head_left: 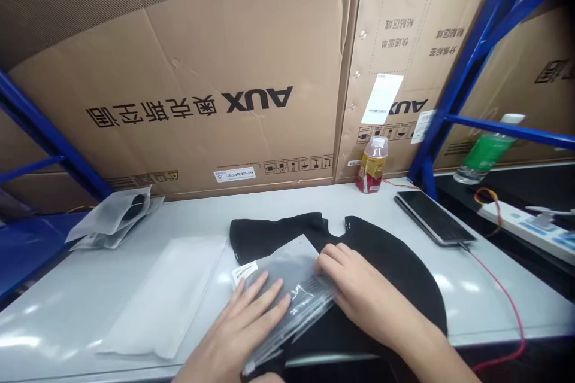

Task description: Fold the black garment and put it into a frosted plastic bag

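Note:
A clear plastic zip bag (299,269) with a white label at its upper left corner lies tilted in front of me. My left hand (251,323) rests on its left part with fingers spread flat. Closed at the bag's right edge is my right hand (348,278), its fingertips curled onto the plastic. Beneath the bag spreads a black curved piece of fabric (390,263) with a notch in its far edge. To the left, a frosted white plastic bag (166,293) lies flat on the table.
On the pale table (193,215) stand a juice bottle (372,164) and, to its right, a phone (433,215) with a red cable. Small frosted bags (114,218) lie at left. Cardboard boxes (188,72) wall the back. A power strip (530,224) and green-labelled bottle (487,152) sit right.

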A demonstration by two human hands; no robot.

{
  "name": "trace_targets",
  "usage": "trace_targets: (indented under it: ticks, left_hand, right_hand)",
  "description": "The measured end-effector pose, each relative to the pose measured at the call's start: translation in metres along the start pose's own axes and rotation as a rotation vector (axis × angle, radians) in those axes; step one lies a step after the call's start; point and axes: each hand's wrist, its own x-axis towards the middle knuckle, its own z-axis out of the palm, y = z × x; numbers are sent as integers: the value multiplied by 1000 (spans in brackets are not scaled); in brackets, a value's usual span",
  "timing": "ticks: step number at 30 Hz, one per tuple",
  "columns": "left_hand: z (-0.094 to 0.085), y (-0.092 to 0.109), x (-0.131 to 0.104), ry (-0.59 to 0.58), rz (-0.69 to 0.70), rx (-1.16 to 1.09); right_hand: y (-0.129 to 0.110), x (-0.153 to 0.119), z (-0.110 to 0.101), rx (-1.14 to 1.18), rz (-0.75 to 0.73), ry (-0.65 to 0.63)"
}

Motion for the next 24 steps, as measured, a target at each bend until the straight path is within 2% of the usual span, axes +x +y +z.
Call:
trace_targets:
  ticks: [2, 4, 7, 10, 13, 16, 18, 20, 24]
  left_hand:
    - [-3, -9, -7, 21, 17, -62]
    - [-1, -14, -11, 69, 29, -92]
    - [7, -16, -8, 132, 84, -73]
    - [11, -14, -4, 199, 139, -40]
    - [9, -16, -9, 274, 123, -54]
    - [5, -14, -16, 332, 2, -119]
    - [3, -8, -15, 360, -34, -160]
    - [0, -2, -11, 372, -2, -172]
    - [-12, 7, -1, 343, 76, -127]
  right_hand:
    - [-3, -4, -5, 92, -9, -31]
    - [-12, -1, 0, 144, -43, -11]
    - [-29, 12, 21, 129, -105, 47]
    - [-39, 24, 36, 110, -62, 86]
    - [-42, 23, 29, 184, -75, 85]
    - [-46, 14, 16, 231, -249, 98]
    - [-52, 10, 16, 165, -379, 172]
    - [-61, 9, 23, 80, -450, 279]
    - [-69, 10, 34, -1, -472, 447]
